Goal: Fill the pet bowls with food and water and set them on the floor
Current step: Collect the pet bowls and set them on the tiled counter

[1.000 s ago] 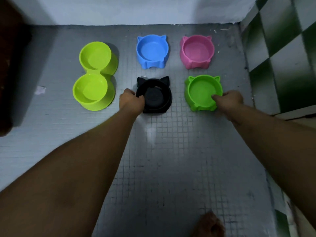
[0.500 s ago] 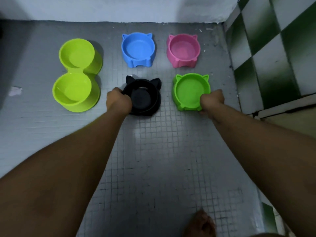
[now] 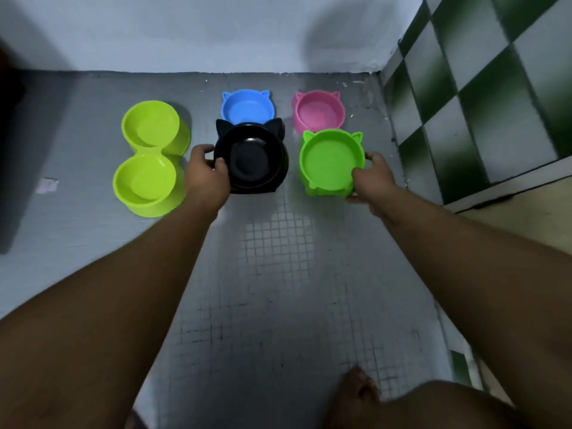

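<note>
At the far left we see a lime-green plastic double bowl [image 3: 151, 157], two round cups joined in one moulded piece, standing on the grey small-tiled floor [image 3: 278, 274]; both cups look empty. A small pale scrap [image 3: 47, 184] lies on the floor to its left.

Next comes our left hand [image 3: 206, 178], closed on the near-left rim of a glossy black plastic bowl with cat ears [image 3: 252, 157]; the thumb hooks over the rim and the fingers wrap the outer wall. The black bowl overlaps the near edge of a blue plastic cat-eared bowl [image 3: 247, 106] behind it, and we cannot tell whether the black one rests on the floor or is lifted off it. Nothing shows inside the black bowl.

To the right, a bright green plastic cat-eared bowl [image 3: 331, 162] sits in the grip of our right hand [image 3: 373, 181], which clasps its near-right rim with the thumb on top and the fingers under the side. This bowl covers the near edge of a pink plastic cat-eared bowl [image 3: 318, 111] behind it. The green, blue and pink bowls all look empty.

The blue and pink bowls stand near the pale wall [image 3: 201, 32]. At the far right rises a green-and-white chequered tiled wall [image 3: 483, 88]. Low in the frame, a bare foot [image 3: 359, 385] rests on the tiles.
</note>
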A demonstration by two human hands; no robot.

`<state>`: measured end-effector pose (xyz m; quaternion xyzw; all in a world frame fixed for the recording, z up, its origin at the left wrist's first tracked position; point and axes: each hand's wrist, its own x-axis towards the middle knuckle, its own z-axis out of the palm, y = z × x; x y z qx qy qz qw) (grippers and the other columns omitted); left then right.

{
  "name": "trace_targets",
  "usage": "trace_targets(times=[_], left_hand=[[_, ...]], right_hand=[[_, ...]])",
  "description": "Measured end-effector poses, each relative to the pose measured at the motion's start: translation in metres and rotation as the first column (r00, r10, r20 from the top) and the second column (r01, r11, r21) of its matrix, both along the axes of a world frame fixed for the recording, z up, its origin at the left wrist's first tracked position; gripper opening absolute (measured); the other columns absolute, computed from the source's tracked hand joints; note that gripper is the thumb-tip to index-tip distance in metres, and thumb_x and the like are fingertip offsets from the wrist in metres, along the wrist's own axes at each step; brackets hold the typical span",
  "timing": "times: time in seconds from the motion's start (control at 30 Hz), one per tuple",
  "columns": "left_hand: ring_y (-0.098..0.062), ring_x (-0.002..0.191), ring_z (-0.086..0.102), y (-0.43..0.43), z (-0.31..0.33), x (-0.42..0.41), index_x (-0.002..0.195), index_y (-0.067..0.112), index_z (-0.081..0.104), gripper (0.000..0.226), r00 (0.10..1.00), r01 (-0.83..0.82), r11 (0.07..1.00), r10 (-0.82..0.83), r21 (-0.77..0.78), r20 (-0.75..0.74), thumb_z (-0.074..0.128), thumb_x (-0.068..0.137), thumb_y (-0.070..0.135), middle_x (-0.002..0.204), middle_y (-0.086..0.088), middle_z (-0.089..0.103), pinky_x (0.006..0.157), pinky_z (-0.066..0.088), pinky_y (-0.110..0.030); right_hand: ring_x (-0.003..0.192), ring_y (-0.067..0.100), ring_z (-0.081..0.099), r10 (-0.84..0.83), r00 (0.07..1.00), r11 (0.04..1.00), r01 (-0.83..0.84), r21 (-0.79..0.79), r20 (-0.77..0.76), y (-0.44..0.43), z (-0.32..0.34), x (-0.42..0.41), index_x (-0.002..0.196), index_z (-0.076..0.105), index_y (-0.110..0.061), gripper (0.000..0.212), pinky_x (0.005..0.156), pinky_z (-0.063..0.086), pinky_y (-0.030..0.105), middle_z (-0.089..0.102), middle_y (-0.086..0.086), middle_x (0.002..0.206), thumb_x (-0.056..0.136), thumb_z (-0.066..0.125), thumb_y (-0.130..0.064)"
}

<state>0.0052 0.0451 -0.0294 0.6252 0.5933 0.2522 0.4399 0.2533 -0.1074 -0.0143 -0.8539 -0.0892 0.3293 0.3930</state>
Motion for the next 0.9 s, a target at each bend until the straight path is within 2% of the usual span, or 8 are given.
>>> trace_targets(times=[0.17, 0.33, 0.4, 0.47, 0.57, 0.7, 0.8, 0.9], left_hand=[[-0.027, 0.097, 0.07, -0.005, 0.099, -0.023, 0.133, 0.021, 0.06, 0.049, 0.989, -0.056, 0.983, 0.078, -0.174, 0.124, 0.06, 0.086, 0.035, 0.103, -0.006, 0.07, 0.085, 0.06, -0.053], [-0.031, 0.099, 0.07, -0.015, 0.227, -0.055, 0.133, 0.021, 0.061, 0.043, 0.986, -0.05, 0.971, 0.084, -0.234, 0.141, 0.06, 0.09, 0.029, 0.096, 0.002, 0.066, 0.082, 0.061, -0.055], [-0.032, 0.1, 0.071, -0.017, 0.289, -0.07, 0.131, 0.023, 0.062, 0.045, 0.986, -0.06, 0.964, 0.099, -0.26, 0.137, 0.061, 0.086, 0.032, 0.102, -0.003, 0.068, 0.08, 0.062, -0.054], [-0.032, 0.101, 0.071, -0.023, 0.353, -0.08, 0.131, 0.019, 0.061, 0.041, 0.981, -0.068, 0.956, 0.116, -0.287, 0.153, 0.061, 0.091, 0.025, 0.11, -0.011, 0.069, 0.075, 0.063, -0.052], [-0.028, 0.098, 0.07, -0.029, 0.444, -0.089, 0.134, 0.013, 0.058, 0.034, 0.971, -0.056, 0.951, 0.123, -0.303, 0.205, 0.058, 0.099, 0.015, 0.115, -0.016, 0.066, 0.068, 0.064, -0.046], [-0.031, 0.098, 0.069, -0.036, 0.544, -0.101, 0.132, 0.009, 0.058, 0.032, 0.959, -0.056, 0.953, 0.134, -0.297, 0.249, 0.059, 0.1, 0.012, 0.112, -0.02, 0.064, 0.066, 0.064, -0.048], [-0.036, 0.105, 0.07, -0.043, 0.603, -0.108, 0.131, 0.008, 0.059, 0.031, 0.949, -0.045, 0.96, 0.127, -0.277, 0.288, 0.059, 0.1, 0.013, 0.117, -0.022, 0.066, 0.07, 0.063, -0.053], [-0.034, 0.104, 0.07, -0.048, 0.641, -0.114, 0.132, 0.01, 0.059, 0.032, 0.942, -0.012, 0.968, 0.096, -0.252, 0.321, 0.059, 0.1, 0.012, 0.109, -0.017, 0.067, 0.068, 0.064, -0.047]], right_hand=[[0.103, 0.041, 0.065, -0.028, 0.995, 0.999, 0.032, 0.036, -0.098, -0.002, 0.099, -0.017, 0.135, 0.046, -0.03, 0.051, 0.064, 0.061, 0.054, 0.056, 0.012, 0.133, 0.088, 0.045, -0.01], [0.107, 0.041, 0.063, -0.035, 0.99, 0.997, 0.044, 0.067, -0.139, -0.011, 0.229, -0.033, 0.14, 0.045, -0.027, 0.05, 0.051, 0.059, 0.037, 0.052, 0.01, 0.139, 0.093, 0.045, -0.008], [0.107, 0.04, 0.063, -0.043, 0.986, 0.994, 0.058, 0.09, -0.162, -0.016, 0.291, -0.04, 0.141, 0.044, -0.027, 0.05, 0.048, 0.058, 0.035, 0.052, 0.01, 0.139, 0.094, 0.044, -0.008], [0.107, 0.039, 0.063, -0.036, 0.987, 0.993, 0.053, 0.103, -0.156, -0.022, 0.35, -0.048, 0.141, 0.044, -0.026, 0.051, 0.046, 0.058, 0.033, 0.052, 0.009, 0.139, 0.094, 0.045, -0.007], [0.108, 0.04, 0.063, -0.043, 0.988, 0.989, 0.063, 0.135, -0.145, -0.031, 0.433, -0.056, 0.139, 0.047, -0.025, 0.05, 0.048, 0.058, 0.034, 0.051, 0.008, 0.139, 0.093, 0.048, -0.006], [0.107, 0.039, 0.062, -0.055, 0.987, 0.984, 0.08, 0.158, -0.153, -0.044, 0.528, -0.065, 0.14, 0.045, -0.026, 0.05, 0.051, 0.06, 0.039, 0.05, 0.011, 0.138, 0.093, 0.049, -0.007], [0.106, 0.04, 0.064, -0.046, 0.987, 0.979, 0.076, 0.19, -0.154, -0.053, 0.586, -0.075, 0.14, 0.046, -0.027, 0.052, 0.058, 0.062, 0.043, 0.053, 0.013, 0.137, 0.092, 0.049, -0.008], [0.106, 0.04, 0.063, -0.042, 0.992, 0.97, 0.07, 0.234, -0.123, -0.061, 0.635, -0.085, 0.141, 0.045, -0.022, 0.05, 0.059, 0.062, 0.044, 0.052, 0.012, 0.136, 0.094, 0.049, -0.006]])
